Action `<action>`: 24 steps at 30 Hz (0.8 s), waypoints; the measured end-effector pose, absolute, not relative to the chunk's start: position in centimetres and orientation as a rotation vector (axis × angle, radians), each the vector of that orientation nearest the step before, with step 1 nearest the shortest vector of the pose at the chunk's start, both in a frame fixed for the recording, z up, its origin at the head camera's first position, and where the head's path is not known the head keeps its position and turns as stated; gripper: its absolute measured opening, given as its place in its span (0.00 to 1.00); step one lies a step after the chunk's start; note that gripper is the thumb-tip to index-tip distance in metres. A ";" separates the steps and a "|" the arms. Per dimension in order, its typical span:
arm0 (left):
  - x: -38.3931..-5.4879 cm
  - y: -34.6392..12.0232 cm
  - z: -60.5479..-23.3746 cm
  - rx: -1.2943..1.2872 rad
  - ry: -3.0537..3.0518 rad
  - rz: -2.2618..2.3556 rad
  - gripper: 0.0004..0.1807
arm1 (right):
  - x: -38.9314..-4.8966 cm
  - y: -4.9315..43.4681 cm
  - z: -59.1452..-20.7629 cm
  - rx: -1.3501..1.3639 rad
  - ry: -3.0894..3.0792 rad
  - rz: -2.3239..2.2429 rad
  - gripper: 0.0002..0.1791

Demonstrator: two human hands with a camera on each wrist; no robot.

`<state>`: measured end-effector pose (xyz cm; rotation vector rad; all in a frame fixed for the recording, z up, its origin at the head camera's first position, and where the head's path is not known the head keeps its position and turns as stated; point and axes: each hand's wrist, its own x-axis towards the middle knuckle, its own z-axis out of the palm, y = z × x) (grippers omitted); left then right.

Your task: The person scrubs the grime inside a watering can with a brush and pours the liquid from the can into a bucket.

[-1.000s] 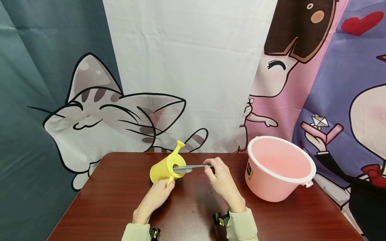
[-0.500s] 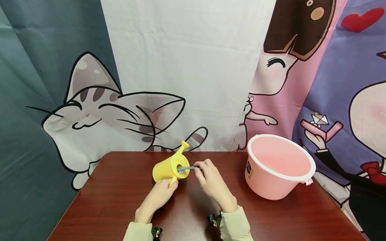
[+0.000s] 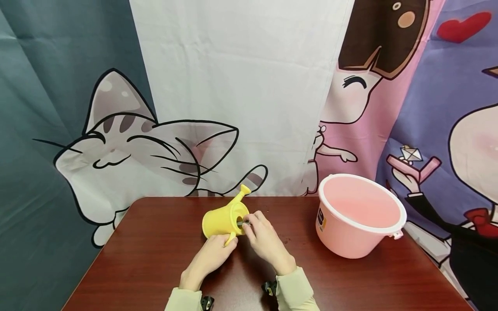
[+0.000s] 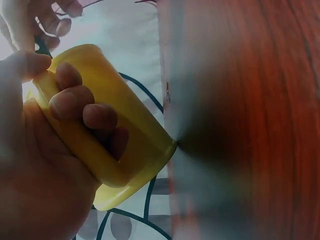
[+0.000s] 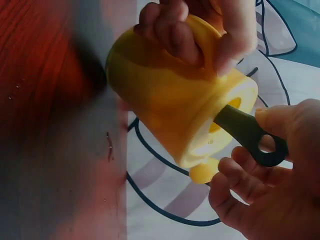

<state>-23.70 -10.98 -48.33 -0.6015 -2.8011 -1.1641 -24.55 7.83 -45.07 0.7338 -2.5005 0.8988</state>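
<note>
My left hand (image 3: 218, 254) grips the handle of a small yellow watering can (image 3: 218, 221), tipped on its side with its opening toward the right hand. In the left wrist view, curled fingers (image 4: 71, 102) wrap the handle. Between thumb and fingers my right hand (image 3: 265, 239) pinches the end of a brush (image 5: 245, 131) with a dark grey handle that has a round hole. The handle passes into the can's opening, and the bristles are hidden inside. The can's spout (image 3: 244, 189) points up and away.
A pink bucket (image 3: 342, 242) with a white rim stands at the right of the dark red-brown wooden table (image 3: 144, 259). Small water drops (image 5: 17, 90) lie on the tabletop. Behind the table hangs a cartoon-printed cloth (image 3: 241, 86).
The right hand has moved left, sliding the brush deeper into the watering can, so its bristles no longer show. The left hand and can have shifted slightly right.
</note>
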 end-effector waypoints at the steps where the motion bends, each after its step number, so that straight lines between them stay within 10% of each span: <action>1: -23.7 -11.0 -48.4 -0.607 -2.801 -1.160 0.22 | -24.6 7.8 -45.1 0.730 -2.501 0.903 0.06; 24: -23.6 -11.0 -48.1 -0.652 -2.801 -1.169 0.21 | -23.5 8.9 -43.1 0.695 -2.506 0.793 0.03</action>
